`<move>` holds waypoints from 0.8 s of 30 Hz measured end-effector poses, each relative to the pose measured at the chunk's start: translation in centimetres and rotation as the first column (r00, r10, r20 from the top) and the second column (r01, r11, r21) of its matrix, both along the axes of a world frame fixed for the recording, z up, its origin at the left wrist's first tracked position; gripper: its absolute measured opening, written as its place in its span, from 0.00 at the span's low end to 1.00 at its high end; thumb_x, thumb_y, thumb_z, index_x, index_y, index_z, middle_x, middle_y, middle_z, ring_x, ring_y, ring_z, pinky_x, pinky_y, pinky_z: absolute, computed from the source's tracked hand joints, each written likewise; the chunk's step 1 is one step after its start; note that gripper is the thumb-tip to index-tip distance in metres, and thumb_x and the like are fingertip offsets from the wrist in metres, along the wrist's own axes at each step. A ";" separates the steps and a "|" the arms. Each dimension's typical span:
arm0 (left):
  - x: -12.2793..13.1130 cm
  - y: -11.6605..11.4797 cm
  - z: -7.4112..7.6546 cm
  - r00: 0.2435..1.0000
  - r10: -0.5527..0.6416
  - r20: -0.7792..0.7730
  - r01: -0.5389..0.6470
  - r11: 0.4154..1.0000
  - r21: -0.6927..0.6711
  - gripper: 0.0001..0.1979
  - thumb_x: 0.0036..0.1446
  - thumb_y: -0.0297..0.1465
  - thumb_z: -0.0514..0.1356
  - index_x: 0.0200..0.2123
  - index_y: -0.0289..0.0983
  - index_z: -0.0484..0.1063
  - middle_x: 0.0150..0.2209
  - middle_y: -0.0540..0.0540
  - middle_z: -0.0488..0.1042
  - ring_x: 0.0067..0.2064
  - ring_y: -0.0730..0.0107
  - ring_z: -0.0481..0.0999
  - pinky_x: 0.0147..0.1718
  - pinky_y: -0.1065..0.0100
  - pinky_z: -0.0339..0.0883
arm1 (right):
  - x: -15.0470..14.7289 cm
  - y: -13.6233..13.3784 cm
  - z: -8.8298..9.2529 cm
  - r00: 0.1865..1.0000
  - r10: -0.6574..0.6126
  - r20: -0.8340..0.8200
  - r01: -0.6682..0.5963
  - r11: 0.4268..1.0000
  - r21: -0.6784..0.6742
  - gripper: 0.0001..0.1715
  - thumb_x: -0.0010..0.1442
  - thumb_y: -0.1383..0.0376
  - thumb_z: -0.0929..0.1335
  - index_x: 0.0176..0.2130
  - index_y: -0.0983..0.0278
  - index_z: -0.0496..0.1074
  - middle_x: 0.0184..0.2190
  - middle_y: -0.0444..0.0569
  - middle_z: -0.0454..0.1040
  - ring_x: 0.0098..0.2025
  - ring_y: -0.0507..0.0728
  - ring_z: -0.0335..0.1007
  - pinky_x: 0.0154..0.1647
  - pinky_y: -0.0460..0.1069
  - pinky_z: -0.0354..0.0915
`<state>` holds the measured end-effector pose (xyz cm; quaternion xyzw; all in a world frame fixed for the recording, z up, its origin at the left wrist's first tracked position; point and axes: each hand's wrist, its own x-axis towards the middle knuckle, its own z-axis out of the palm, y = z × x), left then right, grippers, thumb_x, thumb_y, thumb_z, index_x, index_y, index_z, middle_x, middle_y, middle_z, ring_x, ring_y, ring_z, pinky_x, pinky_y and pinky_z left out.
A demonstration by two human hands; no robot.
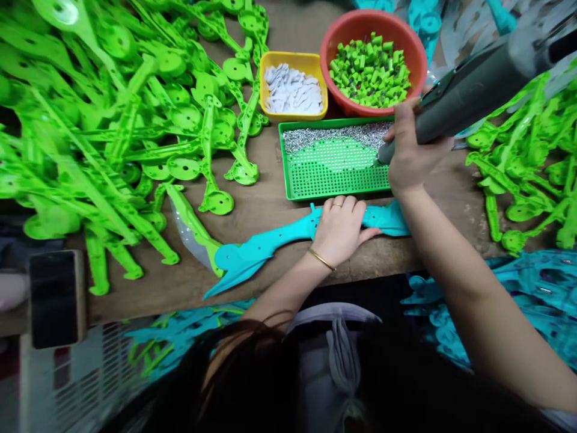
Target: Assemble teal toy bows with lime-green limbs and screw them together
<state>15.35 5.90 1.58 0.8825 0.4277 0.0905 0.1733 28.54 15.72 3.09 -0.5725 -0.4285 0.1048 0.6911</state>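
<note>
My left hand lies over a long turquoise plastic part, its fingers across the far edge and its thumb along the near side, pressing it to the table. A grey power screwdriver is gripped in my right hand. The tool's tip points down into the green perforated tray, which has many small silver screws heaped along its far side. I cannot tell whether a screw sits on the tip. My right forearm hides the right end of the turquoise part. A lime-green part with a grey blade touches its left end.
Lime-green plastic parts are piled at left, with more at right. Behind the tray stand a yellow box of pale pieces and a red bowl of small green pieces. A phone sits at lower left; turquoise parts lie below the table edge.
</note>
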 end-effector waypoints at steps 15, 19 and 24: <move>5.2 -1.4 0.0 0.998 -0.054 -0.039 0.053 0.998 -0.018 0.41 0.54 0.50 0.61 0.59 0.23 0.58 0.50 0.33 0.68 0.52 0.49 0.66 0.56 0.55 0.56 | 3.8 -10.1 1.9 0.992 0.125 -0.018 -0.121 0.981 0.152 0.15 0.56 0.57 0.72 0.43 0.53 0.70 0.32 0.38 0.73 0.18 0.47 0.65 0.19 0.47 0.65; 5.1 -1.3 -0.3 0.998 -0.050 -0.028 0.050 0.999 -0.013 0.40 0.54 0.50 0.61 0.59 0.25 0.58 0.49 0.34 0.68 0.51 0.50 0.66 0.54 0.55 0.58 | 3.6 -9.7 1.1 0.988 0.137 -0.068 -0.128 0.984 0.124 0.16 0.53 0.58 0.74 0.42 0.55 0.71 0.28 0.37 0.71 0.18 0.48 0.65 0.19 0.47 0.66; 5.2 -1.3 -0.4 0.999 -0.038 -0.017 0.038 0.999 -0.004 0.38 0.56 0.50 0.59 0.59 0.25 0.58 0.49 0.34 0.68 0.51 0.50 0.66 0.53 0.54 0.58 | 3.8 -10.3 0.6 0.992 0.108 -0.062 -0.105 0.994 0.043 0.16 0.51 0.56 0.75 0.39 0.57 0.72 0.26 0.37 0.71 0.20 0.50 0.68 0.24 0.50 0.70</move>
